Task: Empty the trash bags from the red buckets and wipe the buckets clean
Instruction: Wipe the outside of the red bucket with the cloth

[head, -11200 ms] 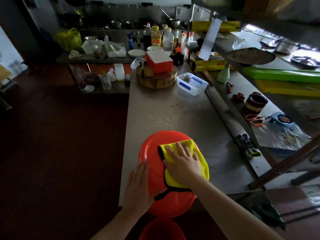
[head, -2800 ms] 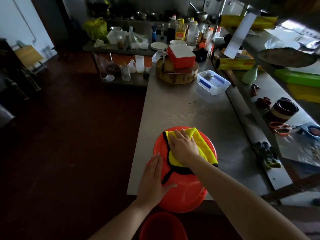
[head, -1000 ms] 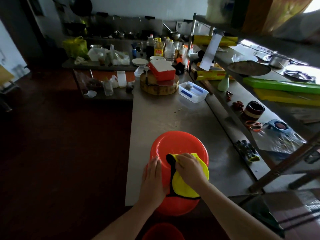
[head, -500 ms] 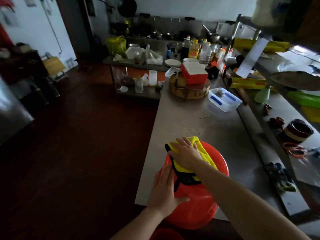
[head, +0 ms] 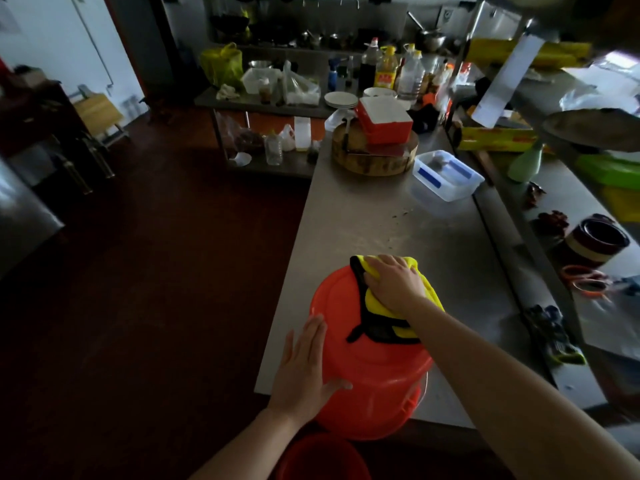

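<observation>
A red bucket [head: 367, 368] stands upside down at the near edge of the steel counter [head: 377, 220]. A yellow cloth with black trim [head: 388, 317] lies over the far right part of its upturned base. My right hand [head: 394, 282] presses flat on the cloth near the bucket's far rim. My left hand [head: 304, 368] rests flat against the bucket's left side, fingers straight, thumb spread. A second red bucket [head: 322, 459] shows below the counter edge, mostly hidden by my left forearm.
Further along the counter stand a round wooden chopping block [head: 374, 157] with a red box [head: 384, 121] on it and a clear plastic tub [head: 446, 174]. A lower shelf on the right holds a dark bowl [head: 597, 242] and small items. Dark floor lies left.
My right hand has slid the cloth across the bucket's base toward its far right rim. My left hand stays flat on the bucket's left side. The camera view has shifted.
</observation>
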Demonstrator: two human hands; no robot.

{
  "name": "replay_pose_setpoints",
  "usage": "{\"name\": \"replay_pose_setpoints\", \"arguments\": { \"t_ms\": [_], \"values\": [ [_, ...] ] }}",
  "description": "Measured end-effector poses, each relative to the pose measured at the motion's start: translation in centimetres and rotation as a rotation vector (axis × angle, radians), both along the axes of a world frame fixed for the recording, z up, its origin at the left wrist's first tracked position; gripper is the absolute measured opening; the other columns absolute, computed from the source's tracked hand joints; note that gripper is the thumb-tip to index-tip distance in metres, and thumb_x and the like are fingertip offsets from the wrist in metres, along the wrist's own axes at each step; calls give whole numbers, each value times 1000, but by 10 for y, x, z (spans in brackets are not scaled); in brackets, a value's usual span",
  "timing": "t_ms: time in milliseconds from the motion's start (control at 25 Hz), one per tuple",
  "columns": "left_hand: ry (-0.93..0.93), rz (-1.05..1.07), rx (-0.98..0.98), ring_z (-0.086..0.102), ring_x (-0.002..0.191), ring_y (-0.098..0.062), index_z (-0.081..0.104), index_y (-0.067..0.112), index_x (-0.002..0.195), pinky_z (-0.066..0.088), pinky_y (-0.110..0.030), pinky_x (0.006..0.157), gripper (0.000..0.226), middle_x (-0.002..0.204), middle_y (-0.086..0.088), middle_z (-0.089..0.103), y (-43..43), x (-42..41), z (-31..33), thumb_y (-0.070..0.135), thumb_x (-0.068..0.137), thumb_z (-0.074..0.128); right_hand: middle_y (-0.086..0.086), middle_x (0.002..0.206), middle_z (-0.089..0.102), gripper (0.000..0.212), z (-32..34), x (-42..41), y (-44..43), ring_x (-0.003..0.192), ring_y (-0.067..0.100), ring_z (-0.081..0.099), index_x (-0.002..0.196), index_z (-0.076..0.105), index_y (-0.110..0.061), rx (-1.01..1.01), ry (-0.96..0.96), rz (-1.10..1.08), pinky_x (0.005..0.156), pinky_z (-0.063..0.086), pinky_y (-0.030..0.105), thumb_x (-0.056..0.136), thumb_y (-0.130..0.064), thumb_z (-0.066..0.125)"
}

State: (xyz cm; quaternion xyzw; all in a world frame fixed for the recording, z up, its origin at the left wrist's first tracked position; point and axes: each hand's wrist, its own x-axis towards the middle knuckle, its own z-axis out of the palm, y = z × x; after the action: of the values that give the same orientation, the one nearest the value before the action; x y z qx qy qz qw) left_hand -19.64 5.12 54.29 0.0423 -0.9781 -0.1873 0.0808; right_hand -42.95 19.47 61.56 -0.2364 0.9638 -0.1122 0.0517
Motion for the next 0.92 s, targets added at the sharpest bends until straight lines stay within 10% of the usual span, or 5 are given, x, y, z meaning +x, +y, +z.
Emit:
{"name": "replay_pose_setpoints", "arguments": {
  "t_ms": [280,920],
  "values": [
    [-23,21,30,-10,152,-8,6,12,159,5,-46,122,118,166,5,-6,2,-1,5,82,75,49,-5,148,46,46,-8,20,57,134,27,42,145,45,-41,-86,-17,-154,94,49,42,100,-52,45],
    [10,-40,140,8,154,-22,4,14,159,28,-49,120,115,167,-3,1,1,11,10,71,80,66,1,150,50,39,-54,194,55,145,27,32,140,59,-24,-660,267,-481,114,38,54,102,-32,59]
  ]
}}
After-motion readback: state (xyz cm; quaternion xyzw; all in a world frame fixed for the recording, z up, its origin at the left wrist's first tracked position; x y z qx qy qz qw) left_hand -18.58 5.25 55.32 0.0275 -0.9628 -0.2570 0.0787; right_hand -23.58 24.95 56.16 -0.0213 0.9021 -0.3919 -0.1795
